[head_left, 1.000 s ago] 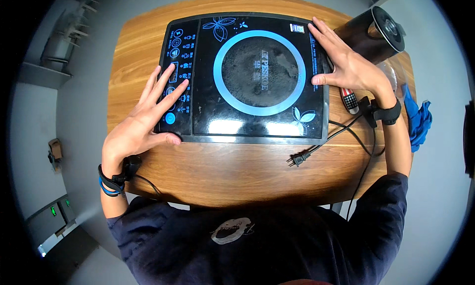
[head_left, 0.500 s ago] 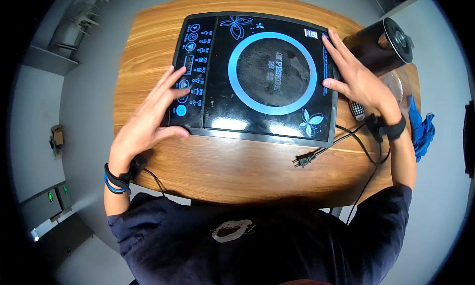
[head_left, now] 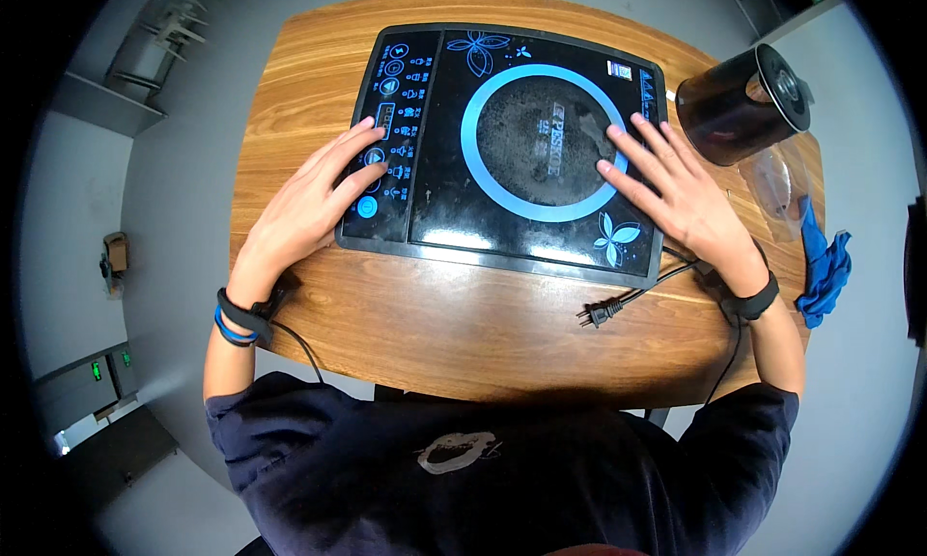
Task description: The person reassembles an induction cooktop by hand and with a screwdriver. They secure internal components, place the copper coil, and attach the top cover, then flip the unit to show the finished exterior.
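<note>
A black induction cooktop [head_left: 454, 204] with a blue ring and flower patterns lies flat on the wooden table, its button panel to the left. Over the near part of that panel rests my left hand [head_left: 309, 189], its fingers stretched out across the left edge. My right hand [head_left: 681, 194] lies spread on the right side of the cooktop, fingertips reaching the blue ring. Neither hand grips anything. From under my right wrist runs a black power cord ending in a two-pin plug [head_left: 601, 312], loose on the table.
At the far right a dark cylindrical container [head_left: 724, 117] stands beside a clear plastic piece [head_left: 772, 189]. A blue cloth [head_left: 823, 266] hangs over the right edge of the wooden table [head_left: 463, 334]. Black cables run from both wrists.
My right hand has shifted from the cooktop's right edge inward onto its surface, fingers now spread. My left hand stays at the panel, its thumb now out of sight.
</note>
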The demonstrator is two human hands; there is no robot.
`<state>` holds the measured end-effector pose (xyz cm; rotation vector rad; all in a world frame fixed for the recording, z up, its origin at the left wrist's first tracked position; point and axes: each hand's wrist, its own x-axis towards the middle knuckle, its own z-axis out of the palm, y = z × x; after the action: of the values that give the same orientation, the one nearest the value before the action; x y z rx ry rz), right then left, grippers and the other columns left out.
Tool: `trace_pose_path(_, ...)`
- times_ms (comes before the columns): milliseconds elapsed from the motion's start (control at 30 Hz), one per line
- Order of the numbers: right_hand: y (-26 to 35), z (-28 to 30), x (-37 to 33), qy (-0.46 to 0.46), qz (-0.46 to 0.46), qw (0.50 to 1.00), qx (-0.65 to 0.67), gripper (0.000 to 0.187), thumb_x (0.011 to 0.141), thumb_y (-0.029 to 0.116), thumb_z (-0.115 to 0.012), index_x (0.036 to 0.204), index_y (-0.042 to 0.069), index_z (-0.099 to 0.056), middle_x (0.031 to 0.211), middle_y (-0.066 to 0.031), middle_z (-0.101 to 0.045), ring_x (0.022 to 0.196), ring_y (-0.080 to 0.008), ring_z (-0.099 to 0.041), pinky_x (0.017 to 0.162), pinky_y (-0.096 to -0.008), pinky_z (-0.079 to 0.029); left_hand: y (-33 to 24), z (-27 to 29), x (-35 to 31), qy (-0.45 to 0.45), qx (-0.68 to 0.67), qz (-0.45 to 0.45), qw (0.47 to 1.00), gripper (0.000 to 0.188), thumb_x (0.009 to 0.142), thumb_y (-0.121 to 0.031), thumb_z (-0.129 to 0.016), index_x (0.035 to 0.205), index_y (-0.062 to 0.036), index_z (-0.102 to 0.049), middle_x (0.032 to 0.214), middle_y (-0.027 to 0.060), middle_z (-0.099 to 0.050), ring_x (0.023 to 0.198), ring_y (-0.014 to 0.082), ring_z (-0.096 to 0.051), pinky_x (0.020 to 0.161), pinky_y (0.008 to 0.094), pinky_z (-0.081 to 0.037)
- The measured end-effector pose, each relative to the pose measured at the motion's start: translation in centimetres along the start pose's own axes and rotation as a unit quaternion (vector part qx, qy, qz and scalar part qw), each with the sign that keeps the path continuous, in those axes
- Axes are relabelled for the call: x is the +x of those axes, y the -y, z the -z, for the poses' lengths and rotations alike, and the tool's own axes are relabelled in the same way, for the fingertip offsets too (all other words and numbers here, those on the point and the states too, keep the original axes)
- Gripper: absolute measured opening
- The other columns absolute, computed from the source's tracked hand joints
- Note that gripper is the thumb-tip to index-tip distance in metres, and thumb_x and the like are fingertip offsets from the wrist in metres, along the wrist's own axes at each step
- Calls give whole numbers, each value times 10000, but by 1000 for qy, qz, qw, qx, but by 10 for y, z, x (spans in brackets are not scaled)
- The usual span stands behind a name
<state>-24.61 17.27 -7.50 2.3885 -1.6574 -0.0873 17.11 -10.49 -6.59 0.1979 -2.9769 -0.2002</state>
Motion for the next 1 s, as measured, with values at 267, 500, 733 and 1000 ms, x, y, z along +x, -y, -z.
trace_pose_path(267,-5,6,-3,-17,26,999,39,695,1023,36,-624,1699,152,-513,1790,-149,-461,1648,-431,-439,1338,-606,-420,10,5,4,-26,-14,-57,998,491,967,-28,-734,1451,6,-657,1690,251,-560,1602,487,-493,1316,581,-448)
trace_pose_path(500,-21,19,-18,-114,8,927,358,496,1028,86,-679,1518,58,-605,1697,-190,-567,1617,-448,-483,1348,-594,-398,25,37,5,-127,-180,-73,973,592,869,30,-846,1443,31,-703,1555,250,-695,1498,475,-622,1274,564,-494)
trace_pose_path(733,-33,1,-7,-216,-32,870,442,622,1024,96,-822,1538,63,-473,1635,-260,-571,1528,-391,-566,1279,-497,-449,42,5,20,-320,-292,-54,900,628,947,40,-870,1421,-18,-462,1402,326,-705,1373,468,-699,1181,573,-578)
trace_pose_path(1000,-32,11,-11,-210,-126,915,322,176,999,20,-709,1172,-13,-706,1150,-199,-736,1058,-363,-707,948,-471,-565,33,10,32,-346,-305,65,885,638,924,111,-859,1434,-19,-497,1369,196,-724,1227,259,-738,1019,376,-641)
